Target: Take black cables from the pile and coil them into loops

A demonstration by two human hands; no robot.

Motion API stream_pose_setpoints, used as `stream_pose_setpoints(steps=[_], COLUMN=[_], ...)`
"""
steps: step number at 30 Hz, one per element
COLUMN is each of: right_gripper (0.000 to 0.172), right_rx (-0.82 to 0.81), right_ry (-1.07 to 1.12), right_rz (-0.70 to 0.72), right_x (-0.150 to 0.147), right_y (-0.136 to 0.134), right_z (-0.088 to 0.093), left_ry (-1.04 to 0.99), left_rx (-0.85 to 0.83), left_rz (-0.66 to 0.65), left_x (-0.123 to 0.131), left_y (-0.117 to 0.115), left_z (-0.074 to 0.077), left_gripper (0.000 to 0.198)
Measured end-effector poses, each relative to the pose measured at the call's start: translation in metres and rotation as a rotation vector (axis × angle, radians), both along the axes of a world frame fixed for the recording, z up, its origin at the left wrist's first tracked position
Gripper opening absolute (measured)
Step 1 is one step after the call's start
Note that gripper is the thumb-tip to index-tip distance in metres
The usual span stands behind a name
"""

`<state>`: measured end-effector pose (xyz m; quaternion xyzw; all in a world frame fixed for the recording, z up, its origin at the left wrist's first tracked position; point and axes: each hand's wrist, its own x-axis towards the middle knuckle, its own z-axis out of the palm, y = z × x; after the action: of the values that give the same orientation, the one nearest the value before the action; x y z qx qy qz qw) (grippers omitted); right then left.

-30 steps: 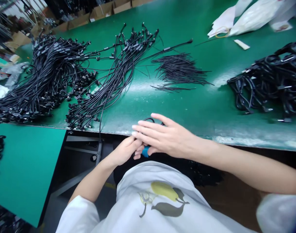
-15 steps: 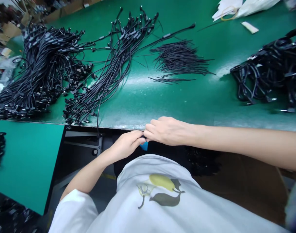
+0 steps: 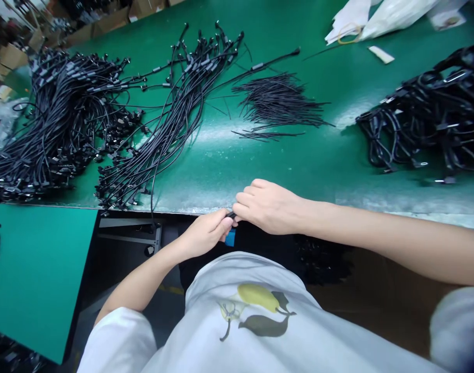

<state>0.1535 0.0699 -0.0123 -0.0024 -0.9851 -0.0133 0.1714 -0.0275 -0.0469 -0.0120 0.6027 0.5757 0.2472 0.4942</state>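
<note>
At the table's front edge my left hand (image 3: 206, 232) pinches a short visible piece of black cable (image 3: 231, 214). My right hand (image 3: 266, 207) meets it there, its fingers curled closed on the same piece. Most of the cable is hidden by the fingers. A small blue thing (image 3: 229, 238) shows just below my left fingertips; its kind I cannot make out. Beyond the hands lies a pile of thin black ties (image 3: 281, 101). To its left is a loose bunch of straight black cables (image 3: 175, 119) with connectors at their ends.
A larger heap of black cables (image 3: 61, 114) covers the far left of the green table (image 3: 260, 160). Coiled, tied cables (image 3: 435, 114) are piled at the right. White plastic bags (image 3: 396, 18) and a white scrap (image 3: 380, 54) lie at the back. A lower green surface (image 3: 30, 269) adjoins at left.
My hands have drawn slightly apart, and more of the black piece shows between them. The camera view has shifted a little; the piles stay as they were.
</note>
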Motion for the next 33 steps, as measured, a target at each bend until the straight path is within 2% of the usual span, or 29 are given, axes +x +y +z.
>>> stream_pose_setpoints(steps=[4,7,9,11,13,16,18,21,24,29,33], right_gripper=[0.030,0.032,0.032,0.033,0.037,0.036,0.037,0.038,0.035,0.032,0.028], right_rx=[0.065,0.052,-0.002,-0.114,-0.259,-0.335,-0.279,-0.229,-0.181,-0.083,-0.037], right_ry=[0.062,0.047,0.052,0.111,0.202,0.277,0.254,0.146,0.158,0.092,0.047], right_rz=[0.071,0.063,0.065,-0.007,-0.231,-0.661,-0.789,-0.807,-0.812,-0.747,-0.820], right_x=[-0.004,-0.007,-0.006,0.001,0.013,0.036,0.047,0.057,0.057,0.049,0.046], right_y=[0.001,0.003,0.008,0.020,0.043,0.093,0.127,0.158,0.163,0.155,0.157], right_z=[-0.010,-0.002,0.008,0.018,0.020,0.003,-0.018,-0.046,-0.060,-0.064,-0.060], left_ry=[0.028,0.018,-0.096,-0.312,-0.527,-0.695,-0.744,-0.780,-0.807,-0.893,-0.884], left_rx=[0.128,0.075,0.009,-0.039,-0.071,-0.100,-0.114,-0.116,-0.115,-0.139,-0.099], left_rz=[0.052,0.068,0.119,0.258,0.420,0.548,0.570,0.608,0.638,0.643,0.638], left_x=[0.003,0.006,0.005,0.002,0.000,0.000,0.002,0.006,0.007,0.006,0.006], left_y=[0.002,0.000,0.000,0.001,0.005,0.010,0.013,0.014,0.013,0.013,0.012], left_z=[0.004,0.004,0.000,-0.006,-0.011,-0.013,-0.011,-0.010,-0.009,-0.007,-0.008], left_gripper=[0.019,0.024,0.028,0.031,0.033,0.035,0.036,0.038,0.038,0.039,0.037])
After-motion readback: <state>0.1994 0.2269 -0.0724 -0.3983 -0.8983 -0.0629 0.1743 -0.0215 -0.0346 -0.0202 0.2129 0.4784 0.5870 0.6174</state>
